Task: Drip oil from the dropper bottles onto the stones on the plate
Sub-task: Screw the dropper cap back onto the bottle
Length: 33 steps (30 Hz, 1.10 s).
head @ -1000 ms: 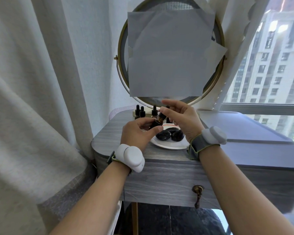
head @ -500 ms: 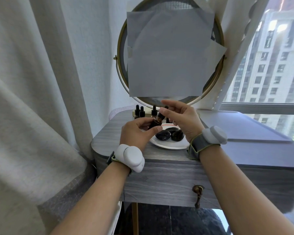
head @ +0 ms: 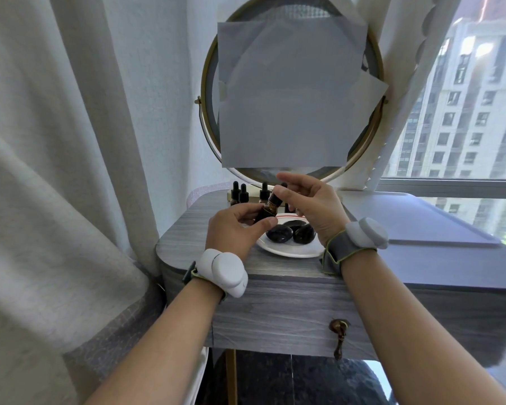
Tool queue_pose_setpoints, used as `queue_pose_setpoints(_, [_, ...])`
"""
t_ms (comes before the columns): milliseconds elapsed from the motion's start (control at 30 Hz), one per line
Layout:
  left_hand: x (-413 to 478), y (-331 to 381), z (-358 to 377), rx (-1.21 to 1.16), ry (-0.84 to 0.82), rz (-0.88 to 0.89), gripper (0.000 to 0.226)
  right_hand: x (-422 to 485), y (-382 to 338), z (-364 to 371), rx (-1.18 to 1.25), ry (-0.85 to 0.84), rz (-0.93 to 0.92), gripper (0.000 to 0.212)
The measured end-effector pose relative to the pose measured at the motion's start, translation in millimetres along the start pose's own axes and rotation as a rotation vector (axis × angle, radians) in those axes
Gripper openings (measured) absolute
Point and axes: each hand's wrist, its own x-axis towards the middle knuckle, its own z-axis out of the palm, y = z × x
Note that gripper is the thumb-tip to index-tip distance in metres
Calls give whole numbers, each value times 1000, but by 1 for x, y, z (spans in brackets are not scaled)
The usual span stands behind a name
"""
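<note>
My left hand point(head: 234, 229) grips a small amber dropper bottle point(head: 268, 209), tilted with its neck up to the right. My right hand point(head: 313, 206) pinches the bottle's black cap point(head: 276, 199) with thumb and finger, the other fingers spread. Just below and behind the hands a white plate point(head: 289, 250) holds three shiny black stones point(head: 279, 233), partly hidden by my hands. Several more dropper bottles point(head: 240, 194) stand in a row behind, at the mirror's foot.
A grey wooden dressing table point(head: 275, 311) with a drawer pull point(head: 338, 331) carries everything. A round gold-framed mirror point(head: 292, 89) covered with paper stands at the back. Curtains point(head: 56, 171) hang at the left; a window point(head: 465, 97) is at the right.
Both hands stay almost where they were. The right thumb and finger have shifted slightly on the cap, which looks a little turned.
</note>
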Motion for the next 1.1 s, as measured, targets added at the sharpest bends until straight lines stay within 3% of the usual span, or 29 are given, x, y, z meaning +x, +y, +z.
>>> queue_pose_setpoints(200, [0,0,0,4,17,-8,23,3,4,-2,39,59,21,23])
queue_pose_setpoints(433, [1,-2,1,21,21,8,22,0,1,-1,79,-20,-8,28])
queue_pose_setpoints(867, [0,-1,1,4,0,20,22,1,3,-1,-25,42,0,24])
queue_pose_setpoints(1100, [0,0,1,10,-8,25,18,-2,0,-1,60,-46,-12,33])
